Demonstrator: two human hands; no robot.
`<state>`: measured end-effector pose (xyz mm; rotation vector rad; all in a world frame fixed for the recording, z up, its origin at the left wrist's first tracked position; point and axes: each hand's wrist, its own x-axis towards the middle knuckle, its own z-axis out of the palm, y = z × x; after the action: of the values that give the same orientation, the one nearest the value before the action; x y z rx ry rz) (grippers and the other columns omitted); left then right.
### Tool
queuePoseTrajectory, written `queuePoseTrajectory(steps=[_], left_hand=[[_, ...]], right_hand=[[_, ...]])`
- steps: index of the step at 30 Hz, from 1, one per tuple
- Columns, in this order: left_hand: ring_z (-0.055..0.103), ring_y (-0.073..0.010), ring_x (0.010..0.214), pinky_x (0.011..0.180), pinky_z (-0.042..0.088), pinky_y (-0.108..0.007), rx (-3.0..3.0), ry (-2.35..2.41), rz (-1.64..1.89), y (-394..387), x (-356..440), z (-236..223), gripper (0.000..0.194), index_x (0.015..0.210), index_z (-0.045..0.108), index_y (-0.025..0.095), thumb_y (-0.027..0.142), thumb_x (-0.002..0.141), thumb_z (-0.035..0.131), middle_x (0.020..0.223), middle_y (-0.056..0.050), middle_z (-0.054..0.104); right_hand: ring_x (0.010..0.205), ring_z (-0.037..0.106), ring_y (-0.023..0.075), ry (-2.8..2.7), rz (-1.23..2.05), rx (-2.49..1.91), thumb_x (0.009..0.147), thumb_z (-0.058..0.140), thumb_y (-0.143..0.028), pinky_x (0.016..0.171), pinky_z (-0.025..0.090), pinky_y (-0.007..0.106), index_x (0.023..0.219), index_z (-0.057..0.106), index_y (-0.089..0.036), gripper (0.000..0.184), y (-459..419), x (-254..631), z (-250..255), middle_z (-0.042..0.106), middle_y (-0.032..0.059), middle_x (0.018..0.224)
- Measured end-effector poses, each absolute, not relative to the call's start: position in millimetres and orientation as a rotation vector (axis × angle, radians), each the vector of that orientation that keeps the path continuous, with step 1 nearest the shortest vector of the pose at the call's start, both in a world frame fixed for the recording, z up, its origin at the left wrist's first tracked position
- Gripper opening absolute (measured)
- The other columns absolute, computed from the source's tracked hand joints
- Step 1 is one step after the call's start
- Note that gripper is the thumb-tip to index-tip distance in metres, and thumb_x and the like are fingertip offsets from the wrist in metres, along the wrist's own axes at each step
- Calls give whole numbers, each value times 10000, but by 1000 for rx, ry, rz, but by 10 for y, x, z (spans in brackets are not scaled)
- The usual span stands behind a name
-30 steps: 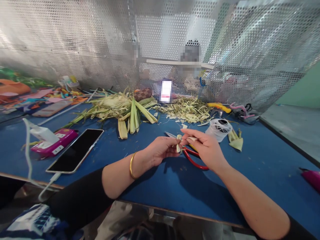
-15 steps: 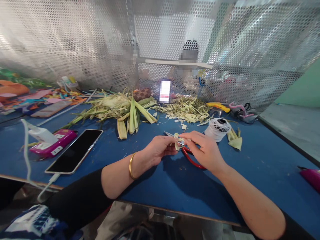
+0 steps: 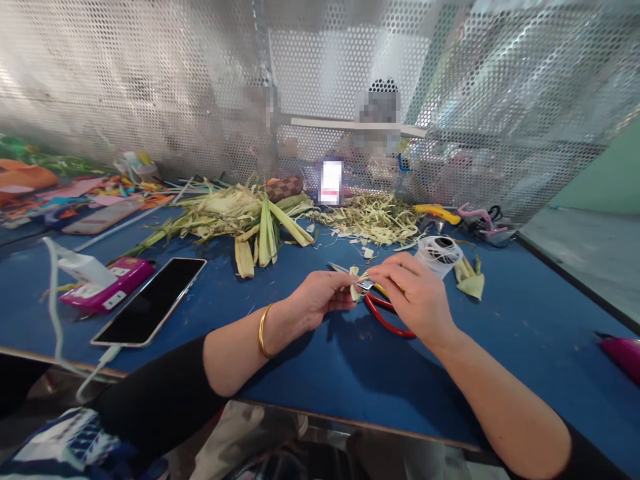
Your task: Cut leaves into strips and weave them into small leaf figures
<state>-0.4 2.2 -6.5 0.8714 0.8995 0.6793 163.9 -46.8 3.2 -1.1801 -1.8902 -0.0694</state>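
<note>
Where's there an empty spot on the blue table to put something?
Mostly bare: between the plugged-in phone and left hand, and between the right forearm and pink thing at the right edge. Crowded: the back, with leaves and trimmings, and around the right hand, by the scissors and white spool.

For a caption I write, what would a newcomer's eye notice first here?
Probably the bare left hand and right hand at the centre, meeting at a small pale-green leafy piece near red-handled metal scissors. Behind, left of centre, spreads a heap of yellowish leaves; at left, a magenta plastic socket block lies beside a dark phone.
</note>
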Motion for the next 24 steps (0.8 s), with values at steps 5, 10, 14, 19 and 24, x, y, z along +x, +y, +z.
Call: queuePoseTrajectory(steps=[5, 10, 14, 19, 24], left_hand=[[532, -73, 527, 592, 487, -215, 930, 887, 674, -7, -4, -57, 152, 670, 675, 109, 247, 677, 738, 605, -5, 609], [544, -68, 542, 601, 460, -211, 1011, 868, 699, -42, 2, -37, 233, 694, 682, 110, 315, 647, 782, 644, -16, 642], [547, -73, 535, 590, 449, -214, 1088, 848, 720, -45, 8, -46, 292, 679, 689, 110, 374, 614, 798, 623, -13, 640], [553, -83, 549, 595, 457, -222, 1107, 815, 759, -34, 10, -78, 331, 692, 705, 114, 422, 605, 789, 625, -15, 640], [542, -87, 563, 600, 451, -222, 1166, 843, 803, -40, 14, -55, 351, 728, 734, 121, 435, 584, 801, 632, -22, 650]], right_hand=[[594, 583, 139, -1660, 367, -1229, 826, 610, -345, 570, 470, 261, 689, 663, -195, 210, -438, 1574, -14, 641, 17, 673], [548, 583, 125, -1421, 632, -1210, 712, 702, -372, 530, 463, 247, 667, 646, -187, 198, -445, 1498, 0, 640, 1, 659], [553, 607, 140, -1338, 750, -1213, 708, 697, -376, 566, 496, 264, 697, 641, -190, 194, -468, 1470, 38, 642, -4, 590], [634, 645, 166, -1382, 755, -1220, 758, 649, -409, 651, 522, 303, 758, 659, -189, 220, -446, 1497, 9, 676, 17, 645], [714, 646, 175, -1501, 622, -1258, 800, 591, -356, 733, 513, 329, 858, 706, -206, 197, -409, 1541, -42, 688, 32, 774]])
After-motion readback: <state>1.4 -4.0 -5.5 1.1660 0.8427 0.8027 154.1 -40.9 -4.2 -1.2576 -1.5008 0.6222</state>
